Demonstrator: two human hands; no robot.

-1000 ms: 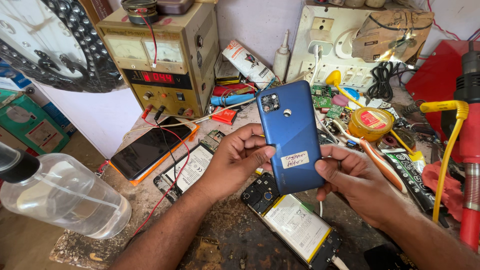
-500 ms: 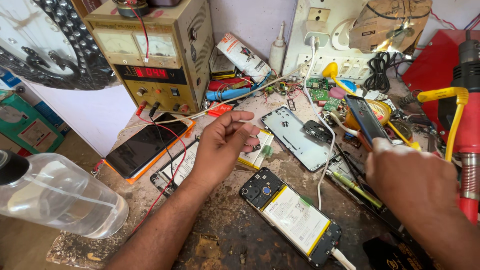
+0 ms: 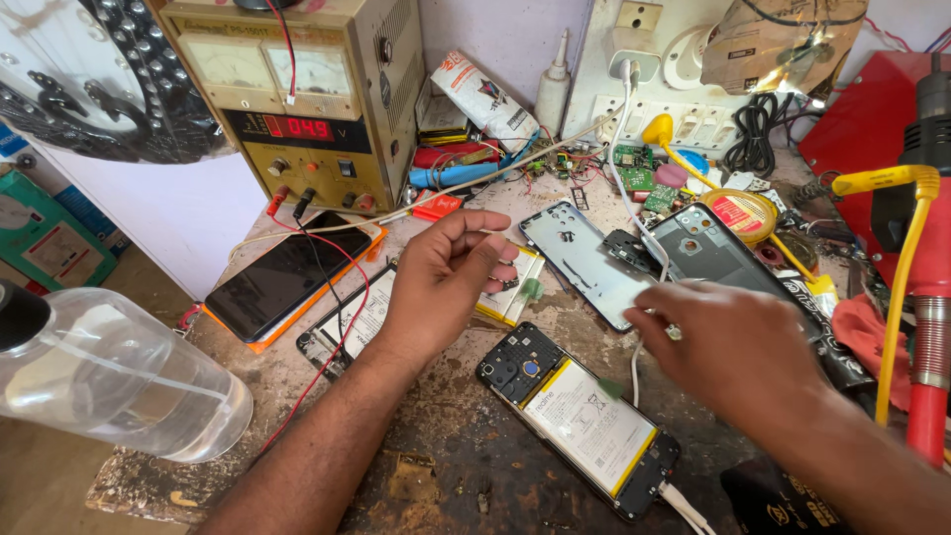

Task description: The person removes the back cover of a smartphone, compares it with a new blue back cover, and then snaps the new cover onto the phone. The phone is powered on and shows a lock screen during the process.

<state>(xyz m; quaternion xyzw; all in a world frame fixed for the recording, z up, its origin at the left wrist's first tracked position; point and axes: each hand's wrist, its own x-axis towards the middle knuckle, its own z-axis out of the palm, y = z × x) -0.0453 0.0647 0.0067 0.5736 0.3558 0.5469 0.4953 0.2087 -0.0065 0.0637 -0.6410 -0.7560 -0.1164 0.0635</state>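
Observation:
An opened phone lies face down at the bench's front, its white and yellow battery and black camera board exposed. My left hand hovers just left of it over a loose yellow-edged battery, fingers loosely curled and apart, holding nothing. My right hand is palm down just right of the phone, over a white cable; whatever is under its fingers is hidden. The dark back cover lies inside up behind that hand, next to a silvery phone frame.
A yellow bench power supply with red and black leads stands at the back left. A phone in an orange case lies left. A clear plastic bottle is at front left. A red and yellow tool is right, with circuit boards and a solder tin behind.
Both hands held the blue back cover upright a second ago. My right hand carried it right and laid it down inside up, then came back toward the opened phone. My left hand let go.

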